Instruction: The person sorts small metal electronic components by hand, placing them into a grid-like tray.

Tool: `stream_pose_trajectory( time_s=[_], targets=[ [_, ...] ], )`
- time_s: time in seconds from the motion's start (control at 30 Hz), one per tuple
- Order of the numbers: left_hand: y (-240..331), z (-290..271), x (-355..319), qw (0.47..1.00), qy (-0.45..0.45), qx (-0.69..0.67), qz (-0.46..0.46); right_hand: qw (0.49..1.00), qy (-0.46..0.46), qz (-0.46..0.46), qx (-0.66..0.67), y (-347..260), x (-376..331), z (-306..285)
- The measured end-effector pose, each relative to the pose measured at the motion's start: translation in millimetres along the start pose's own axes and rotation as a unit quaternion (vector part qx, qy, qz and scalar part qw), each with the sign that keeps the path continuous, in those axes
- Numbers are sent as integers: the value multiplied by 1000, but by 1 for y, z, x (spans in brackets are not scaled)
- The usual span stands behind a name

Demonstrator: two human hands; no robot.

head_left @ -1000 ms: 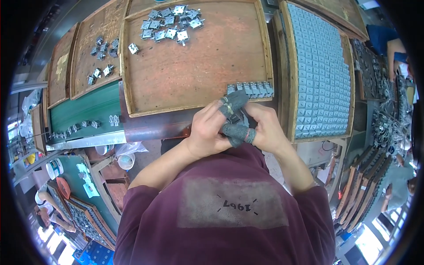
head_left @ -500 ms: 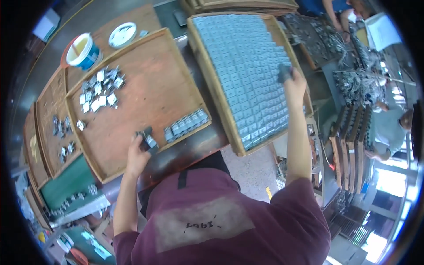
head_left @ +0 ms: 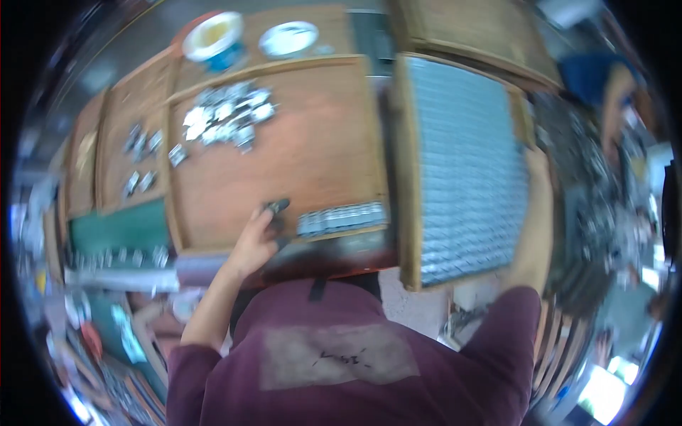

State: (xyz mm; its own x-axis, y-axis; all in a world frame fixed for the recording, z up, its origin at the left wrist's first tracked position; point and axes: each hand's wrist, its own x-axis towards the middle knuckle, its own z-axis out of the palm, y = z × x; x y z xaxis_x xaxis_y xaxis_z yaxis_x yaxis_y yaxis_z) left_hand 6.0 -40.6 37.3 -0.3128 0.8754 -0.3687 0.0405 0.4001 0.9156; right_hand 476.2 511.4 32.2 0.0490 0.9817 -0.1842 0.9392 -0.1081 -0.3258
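Note:
My left hand (head_left: 256, 243) hovers over the near edge of a shallow wooden tray (head_left: 305, 156), its dark-tipped fingers apart and blurred. I make out no metal part between them. Just right of it, a short row of small grey metal blocks (head_left: 341, 219) lies along the tray's near rim. Farther back is a loose heap of shiny metal parts (head_left: 226, 113). My right hand (head_left: 538, 162) is at the right side of a second tray (head_left: 410, 177), filled with close rows of grey metal blocks (head_left: 469, 163). Motion smears its fingers there, and whatever they may hold is hidden.
Behind the left tray stand a blue-and-white bucket (head_left: 217, 42) and a round white lid (head_left: 288, 38). Another wooden tray (head_left: 131, 128) with several metal parts lies to the left. A co-worker's arm (head_left: 614, 106) is at the far right, near heaped metal parts (head_left: 582, 156).
The view has swung, shifting the trays rightward in the picture. My right hand has moved from above the blocks to the tray's right side. The shiny part at my left fingers no longer shows there.

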Motion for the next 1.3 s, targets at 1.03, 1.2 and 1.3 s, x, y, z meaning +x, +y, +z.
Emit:
stream_pose_trajectory(
  time_s=[1.03, 1.2, 1.3],
  targets=[
    [-23, -148, -94, 757, 218, -601, 137, 823, -95, -224, 513, -165, -323, 56],
    [36, -67, -71, 861, 84, -481, 142, 814, -200, -228, 496, -216, -401, 72],
    [48, -35, -63, 913, 86, -362, 167, 744, -241, -247, 572, -245, -446, 72]
  ],
)
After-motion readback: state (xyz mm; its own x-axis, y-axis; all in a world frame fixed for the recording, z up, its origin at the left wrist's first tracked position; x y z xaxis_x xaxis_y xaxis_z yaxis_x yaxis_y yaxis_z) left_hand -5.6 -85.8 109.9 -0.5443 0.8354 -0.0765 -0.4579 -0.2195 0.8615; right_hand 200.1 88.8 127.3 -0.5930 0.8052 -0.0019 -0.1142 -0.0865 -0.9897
